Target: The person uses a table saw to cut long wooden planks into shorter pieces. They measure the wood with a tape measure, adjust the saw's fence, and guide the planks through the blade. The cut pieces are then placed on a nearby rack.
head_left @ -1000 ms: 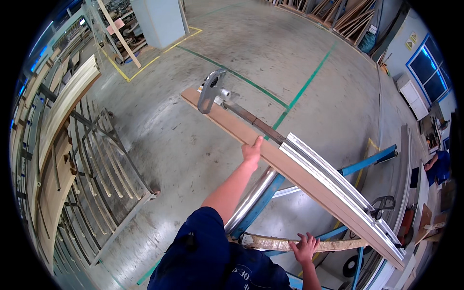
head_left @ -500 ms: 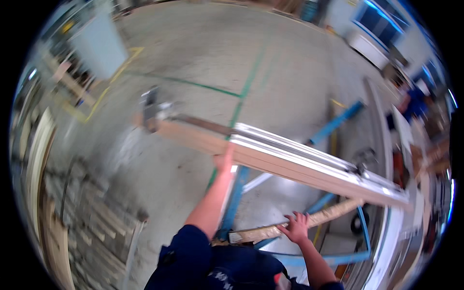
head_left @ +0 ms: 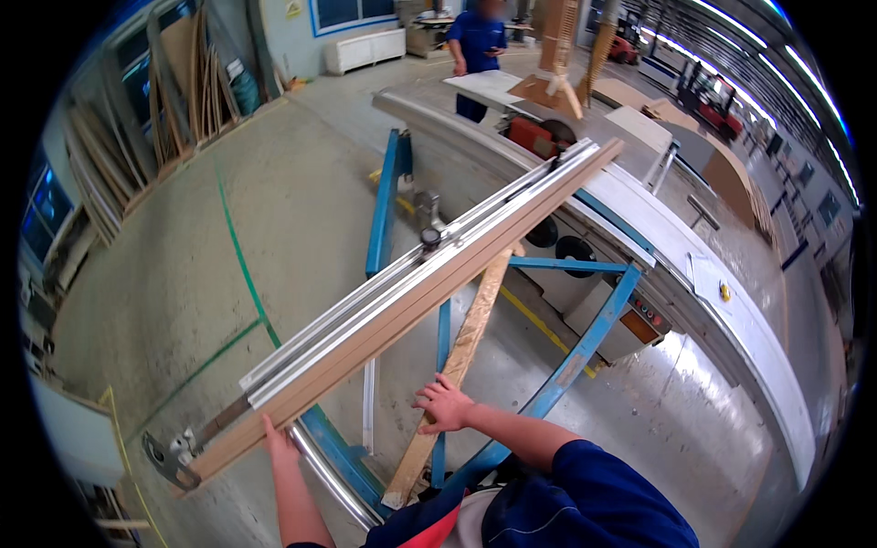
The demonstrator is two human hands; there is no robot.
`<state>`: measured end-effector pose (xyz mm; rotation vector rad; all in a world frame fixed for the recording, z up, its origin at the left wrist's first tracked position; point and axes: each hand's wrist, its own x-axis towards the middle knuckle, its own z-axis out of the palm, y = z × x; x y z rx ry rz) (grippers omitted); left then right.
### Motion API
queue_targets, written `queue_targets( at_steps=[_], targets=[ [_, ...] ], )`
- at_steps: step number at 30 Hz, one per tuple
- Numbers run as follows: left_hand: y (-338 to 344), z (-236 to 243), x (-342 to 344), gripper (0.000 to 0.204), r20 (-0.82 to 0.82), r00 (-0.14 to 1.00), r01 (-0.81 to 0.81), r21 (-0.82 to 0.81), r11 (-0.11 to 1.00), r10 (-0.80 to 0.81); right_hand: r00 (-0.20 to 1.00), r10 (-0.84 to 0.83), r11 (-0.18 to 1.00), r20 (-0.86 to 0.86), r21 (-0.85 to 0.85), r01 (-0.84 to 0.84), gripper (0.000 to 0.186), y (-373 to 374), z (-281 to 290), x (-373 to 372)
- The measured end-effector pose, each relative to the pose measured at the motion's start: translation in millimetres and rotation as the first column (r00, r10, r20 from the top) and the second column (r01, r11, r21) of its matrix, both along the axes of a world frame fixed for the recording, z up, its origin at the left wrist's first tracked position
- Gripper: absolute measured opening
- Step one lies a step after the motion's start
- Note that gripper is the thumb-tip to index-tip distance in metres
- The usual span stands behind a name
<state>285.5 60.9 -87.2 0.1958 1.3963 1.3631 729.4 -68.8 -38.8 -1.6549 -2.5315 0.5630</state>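
A long brown wooden board (head_left: 365, 352) lies slantwise along the near side of a silver aluminium fence rail (head_left: 493, 215). My left hand (head_left: 280, 445) is at the board's near edge, towards its lower left end. One digit lies up against the board's side face, and the other fingers are mostly hidden beneath it. My right hand (head_left: 445, 406) rests on a narrow, rough wooden strip (head_left: 468, 338), its fingers spread across the top. That strip slants from close to my body up to the underside of the board. A dark clamp-like stop (head_left: 170, 464) sits at the board's left end.
Blue metal frame bars (head_left: 585, 338) and a curved silver tube (head_left: 333, 479) surround my arms. To the right extends a saw machine's long white sliding table (head_left: 731, 315). A person in blue (head_left: 477, 41) stands beyond the machine. Wooden sheets (head_left: 178, 91) lean at the far left wall.
The view has swung to the right, bringing the saw machine and the other person into fuller sight. My left hand is still at the board and my right hand still on the strip.
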Motion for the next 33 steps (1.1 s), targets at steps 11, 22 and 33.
queue_targets(
  at_steps=[11, 22, 33],
  targets=[
    [-128, -10, 152, 0.062, -0.959, 0.284, 0.030, -0.018, 0.999, -0.026, 0.649, -0.441, 0.893, -0.620, -0.228, 0.389, 0.041, -170, -5, 187],
    [-222, 35, 470, 0.054, -0.963, -0.013, 0.629, -0.217, 0.747, -0.269, 0.326, -0.737, 0.596, -0.592, -0.342, 0.726, 0.023, -279, -22, 387],
    [-138, 61, 660, 0.042, -0.961, 0.069, 0.777, -0.116, 0.619, -0.266, 0.398, -0.705, 0.674, -0.587, -0.379, 0.635, 0.025, -216, 6, 508]
  ],
)
